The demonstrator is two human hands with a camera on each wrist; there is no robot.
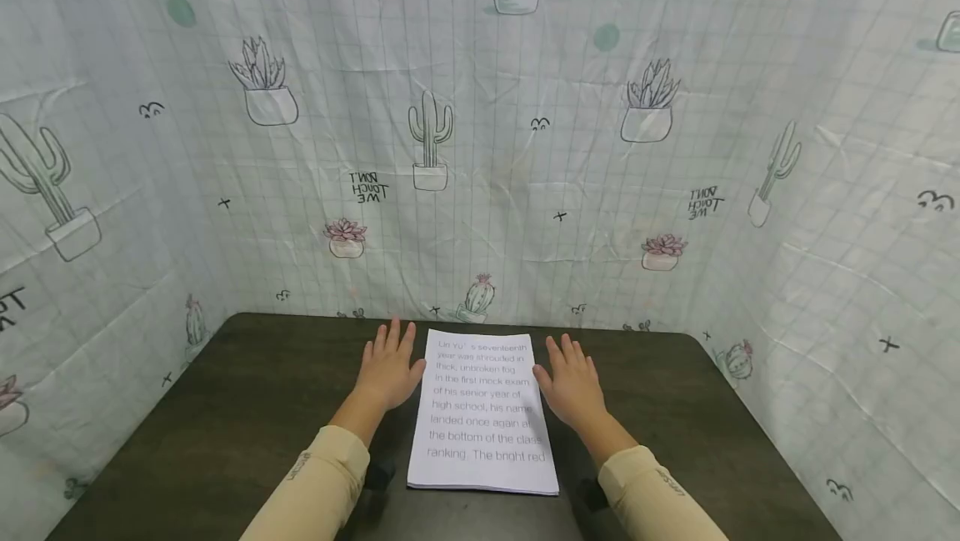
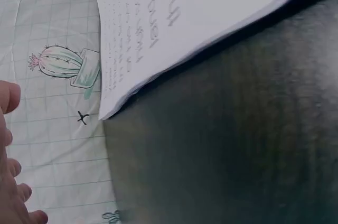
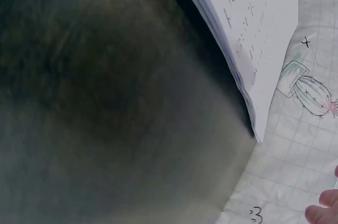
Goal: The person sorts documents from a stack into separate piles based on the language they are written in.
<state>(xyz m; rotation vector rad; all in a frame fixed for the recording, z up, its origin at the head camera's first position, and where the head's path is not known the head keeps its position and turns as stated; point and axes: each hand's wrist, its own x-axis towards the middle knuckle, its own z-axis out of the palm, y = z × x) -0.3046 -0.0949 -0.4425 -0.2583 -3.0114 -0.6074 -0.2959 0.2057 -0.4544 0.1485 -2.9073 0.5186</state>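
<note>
A stack of white paper sheets (image 1: 483, 474) printed with large English text lies in the middle of the dark table. Beside its left edge, my left hand (image 1: 388, 370) is held with fingers spread, thumb near the paper. On the other side my right hand (image 1: 573, 383) is spread too, its thumb close to the right edge. Fingertips of the left hand (image 2: 16, 182) show at the lower left of the left wrist view, and those of the right hand (image 3: 326, 205) at the lower right of the right wrist view. Neither hand holds anything.
The dark wooden table (image 1: 225, 424) extends to both sides of the paper stack. A pale grid-patterned curtain (image 1: 487, 216) with cactus drawings hangs right behind the table's far edge and along both sides.
</note>
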